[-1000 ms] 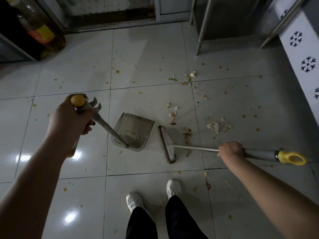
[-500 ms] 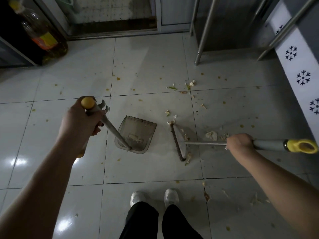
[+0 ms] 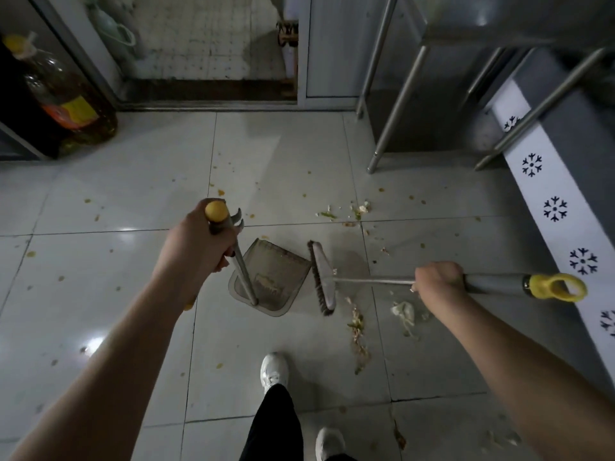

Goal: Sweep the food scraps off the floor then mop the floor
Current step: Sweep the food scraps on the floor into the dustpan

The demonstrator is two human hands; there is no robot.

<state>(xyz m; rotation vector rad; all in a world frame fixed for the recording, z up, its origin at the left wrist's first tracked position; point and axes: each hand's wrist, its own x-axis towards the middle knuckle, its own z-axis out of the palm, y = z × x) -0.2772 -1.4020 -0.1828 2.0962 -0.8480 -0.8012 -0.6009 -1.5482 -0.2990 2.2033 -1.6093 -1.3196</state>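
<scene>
Floor [image 3: 133,181] sweeping is going on; mopping is not yet begun.
The left grip [image 3: 196,247] is curling round the dustpan [image 3: 273,277] handle's top, keeping the pan below it. The right grip [image 3: 437,281] is clenching the broom [image 3: 322,277] shaft, with the head out past its knuckles, just beside the pan's mouth. Food scraps [image 3: 357,324] are lying under and beyond the right grip, so the next stroke is likely needing to start behind them.

Your broom [image 3: 322,277] has a grey handle, a yellow loop and dark brown bristles. Your dustpan [image 3: 278,272] is smoky grey, its handle capped yellow. Orange specks [image 3: 87,200] dot the pale grey tiles [image 3: 116,181]. On the right, a white panel [image 3: 549,183] has a dark snowflake pattern.
</scene>
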